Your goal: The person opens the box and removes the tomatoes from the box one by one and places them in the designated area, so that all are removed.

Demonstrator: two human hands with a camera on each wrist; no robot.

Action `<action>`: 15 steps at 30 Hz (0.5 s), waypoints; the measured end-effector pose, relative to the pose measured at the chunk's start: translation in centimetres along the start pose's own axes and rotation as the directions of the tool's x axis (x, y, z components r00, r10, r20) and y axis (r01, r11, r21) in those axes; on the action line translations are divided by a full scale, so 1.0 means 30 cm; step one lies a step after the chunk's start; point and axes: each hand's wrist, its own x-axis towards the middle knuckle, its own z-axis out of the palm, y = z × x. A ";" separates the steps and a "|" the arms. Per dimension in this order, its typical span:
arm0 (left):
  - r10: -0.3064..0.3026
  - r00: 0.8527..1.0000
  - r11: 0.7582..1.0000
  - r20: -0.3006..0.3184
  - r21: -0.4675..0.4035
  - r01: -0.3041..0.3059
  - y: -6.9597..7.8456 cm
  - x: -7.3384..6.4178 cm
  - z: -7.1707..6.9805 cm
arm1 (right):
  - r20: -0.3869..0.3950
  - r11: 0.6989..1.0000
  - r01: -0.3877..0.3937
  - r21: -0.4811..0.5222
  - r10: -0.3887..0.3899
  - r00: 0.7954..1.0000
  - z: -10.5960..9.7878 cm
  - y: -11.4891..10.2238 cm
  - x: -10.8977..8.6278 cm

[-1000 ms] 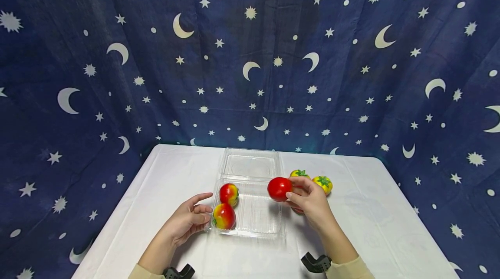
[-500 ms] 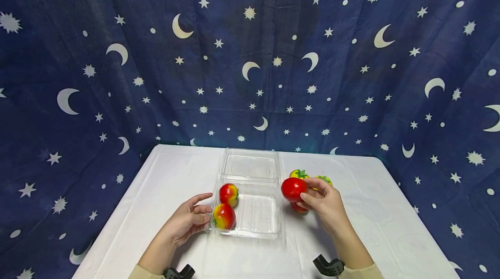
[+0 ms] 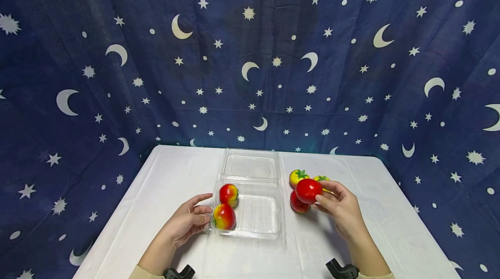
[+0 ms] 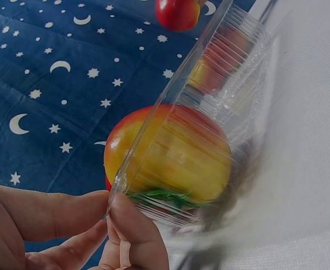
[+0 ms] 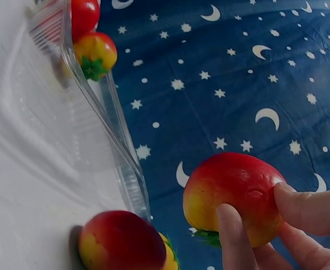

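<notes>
The right hand (image 3: 343, 213) grasps 1 red-and-yellow fruit (image 3: 308, 191) between thumb and fingers, in the air to the right of the clear plastic clamshell box (image 3: 259, 214), near 3 similar fruits (image 3: 299, 204) on the white-covered table (image 3: 125, 235). The grip from 2 sides probably keeps this round, glossy fruit from slipping. The left hand (image 3: 191, 219) pinches the left rim, it seems so that the light box does not slide. The lid (image 3: 251, 165) lies folded back, which leaves access from above. Inside, 2 fruits (image 3: 224, 216) sit along the left wall, perhaps because a row there wastes little room.
</notes>
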 end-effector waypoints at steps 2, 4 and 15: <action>0.000 1.000 1.000 -0.002 0.000 0.000 -0.001 0.000 -0.001 | -0.004 1.000 0.014 0.009 -0.014 1.000 -0.015 0.002 -0.004; 0.001 1.000 1.000 -0.001 0.002 -0.001 -0.002 -0.001 -0.001 | -0.010 0.999 0.025 0.024 -0.024 1.000 -0.031 0.005 -0.008; 0.001 1.000 1.000 0.013 -0.002 -0.001 -0.001 -0.003 -0.004 | -0.039 0.995 0.038 0.091 -0.035 0.999 -0.103 0.033 -0.014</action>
